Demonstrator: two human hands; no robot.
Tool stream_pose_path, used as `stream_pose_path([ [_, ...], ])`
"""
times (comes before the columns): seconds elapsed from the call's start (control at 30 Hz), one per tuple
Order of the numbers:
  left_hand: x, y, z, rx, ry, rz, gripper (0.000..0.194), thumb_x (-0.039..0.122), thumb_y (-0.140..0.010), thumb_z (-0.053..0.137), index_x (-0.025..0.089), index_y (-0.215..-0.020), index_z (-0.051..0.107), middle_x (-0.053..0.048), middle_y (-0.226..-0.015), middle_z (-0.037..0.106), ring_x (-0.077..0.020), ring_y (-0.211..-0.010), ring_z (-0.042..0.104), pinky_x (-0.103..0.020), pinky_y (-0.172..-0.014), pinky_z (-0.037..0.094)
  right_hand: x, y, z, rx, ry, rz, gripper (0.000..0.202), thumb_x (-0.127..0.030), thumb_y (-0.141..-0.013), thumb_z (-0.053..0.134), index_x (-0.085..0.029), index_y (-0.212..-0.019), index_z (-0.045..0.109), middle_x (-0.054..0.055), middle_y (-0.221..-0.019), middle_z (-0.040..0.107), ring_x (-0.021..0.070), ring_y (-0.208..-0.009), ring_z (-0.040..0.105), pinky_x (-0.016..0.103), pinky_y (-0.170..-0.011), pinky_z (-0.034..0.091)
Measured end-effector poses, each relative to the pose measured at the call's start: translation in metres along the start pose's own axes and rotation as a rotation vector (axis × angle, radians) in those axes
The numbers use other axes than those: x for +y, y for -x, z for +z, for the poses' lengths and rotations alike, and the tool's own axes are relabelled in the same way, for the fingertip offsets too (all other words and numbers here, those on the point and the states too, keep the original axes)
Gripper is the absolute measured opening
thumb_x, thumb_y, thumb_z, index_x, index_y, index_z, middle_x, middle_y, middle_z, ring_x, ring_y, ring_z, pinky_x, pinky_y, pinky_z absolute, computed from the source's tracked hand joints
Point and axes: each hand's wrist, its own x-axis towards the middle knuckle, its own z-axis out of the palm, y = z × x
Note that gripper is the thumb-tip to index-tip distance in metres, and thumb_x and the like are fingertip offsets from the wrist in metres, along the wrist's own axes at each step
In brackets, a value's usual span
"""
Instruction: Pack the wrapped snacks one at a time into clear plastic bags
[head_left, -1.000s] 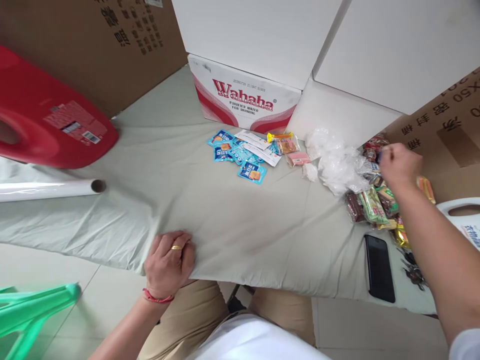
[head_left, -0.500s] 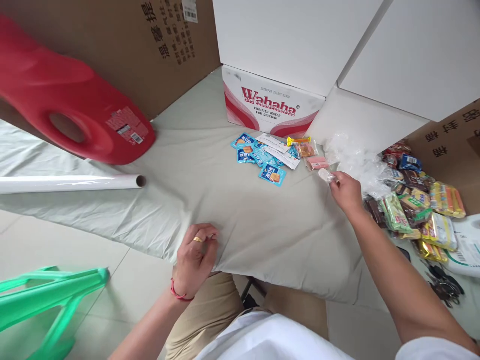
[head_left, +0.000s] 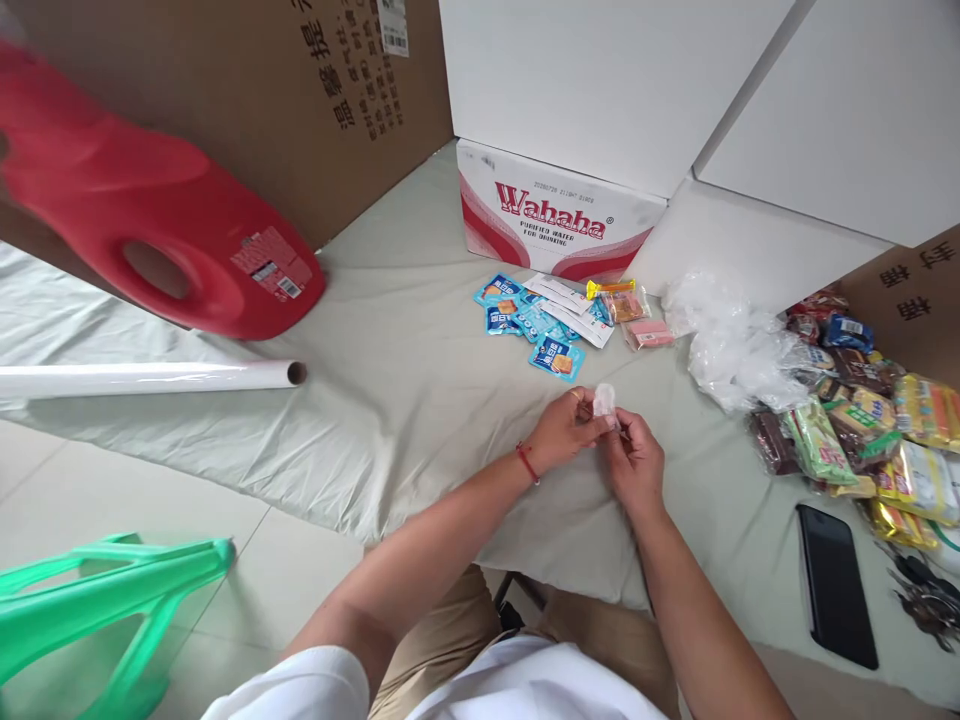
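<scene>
Left hand (head_left: pixel 562 432) has come off the near edge of the bench (head_left: pixel 420 400) to meet the right hand (head_left: pixel 636 458), fingertips of both pinched closed on one small whitish packet (head_left: pixel 604 398) in from that edge, making the handling two-handed

Both hands (head_left: pixel 559 432) meet in front, apparently pinching.

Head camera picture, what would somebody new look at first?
Probably the big red jug at the left. Next, the left hand and right hand, close together on the near side of the blue packets, holding a small white thing. Then the shiny snack heap at the far right, beyond the black phone.
</scene>
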Motion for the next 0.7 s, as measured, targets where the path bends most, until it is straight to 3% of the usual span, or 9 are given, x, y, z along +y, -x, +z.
stream_pose_path([
  [0.17,-0.011,0.0,-0.017,-0.017,-0.023,0.072,0.032,0.042,-0.073,0.08,0.017,-0.083,0.062,0.001,-0.08,0.061,-0.0116,-0.072,0.054,-0.026,-0.07,0.046,0.002,-0.007,-0.007,-0.031,-0.286,0.175,0.032,-0.048,-0.08,0.078,-0.021,-0.096,0.071,-0.004,-0.067,0.06,0.0116,-0.057,0.049,0.025,-0.054,0.041],
  [0.3,-0.001,-0.003,-0.029,-0.064,0.277,0.04,0.025,0.03,-0.065,0.081,0.016,-0.072,0.061,-0.002,-0.09,0.064,-0.0131,-0.081,0.058,-0.027,-0.075,0.045,-0.002,-0.016,-0.019,0.04,-0.613,0.325,0.037,-0.045,-0.067,0.089,-0.022,-0.084,0.066,-0.005,-0.068,0.055,0.0069,-0.052,0.039,0.021,-0.047,0.035],
  [0.4,0.007,-0.009,-0.033,-0.012,0.476,-0.036,0.029,0.025,-0.06,0.082,0.016,-0.068,0.055,-0.002,-0.09,0.066,-0.014,-0.079,0.061,-0.027,-0.072,0.045,-0.005,-0.021,-0.031,0.093,-0.722,0.373,0.038,-0.045,-0.067,0.089,-0.022,-0.082,0.063,-0.006,-0.067,0.049,0.0055,-0.05,0.033,0.019,-0.043,0.03],
  [0.53,0.009,-0.013,-0.037,0.131,0.482,-0.043,0.041,0.033,-0.063,0.089,0.02,-0.079,0.054,0.006,-0.07,0.056,-0.0087,-0.062,0.051,-0.023,-0.06,0.042,-0.006,-0.023,-0.039,0.115,-0.718,0.35,0.036,-0.045,-0.07,0.086,-0.022,-0.08,0.06,-0.007,-0.064,0.042,0.006,-0.049,0.029,0.019,-0.042,0.024],
  [0.7,0.001,-0.015,-0.033,0.191,0.356,0.047,0.048,0.045,-0.066,0.09,0.02,-0.085,0.054,0.008,-0.069,0.054,-0.0066,-0.059,0.047,-0.021,-0.057,0.039,-0.007,-0.011,-0.032,0.419,-0.391,0.086,0.03,-0.048,-0.086,0.073,-0.022,-0.085,0.059,-0.006,-0.065,0.046,0.0093,-0.054,0.038,0.023,-0.05,0.032],
])
